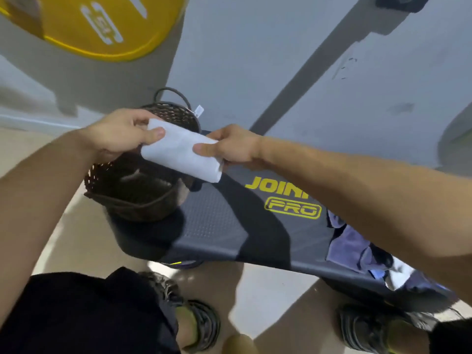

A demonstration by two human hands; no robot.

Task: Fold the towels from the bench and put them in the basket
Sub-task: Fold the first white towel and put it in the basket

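Note:
A folded white towel (178, 152) hangs in the air over the far rim of a dark wicker basket (132, 195). My left hand (122, 134) pinches its left end, thumb on top. My right hand (229, 146) pinches its right end the same way. The basket stands on the left end of a black padded bench (229, 226) with yellow lettering. A heap of loose bluish towels (357, 249) lies on the bench at the right, partly hidden under my right forearm. The basket's inside is dark, and I cannot tell what lies in it.
A grey wall runs behind the bench, with a yellow round sign (102, 24) at the upper left. My feet in dark shoes (201, 325) stand on the pale floor in front of the bench. The basket has a loop handle (173, 93) at its far side.

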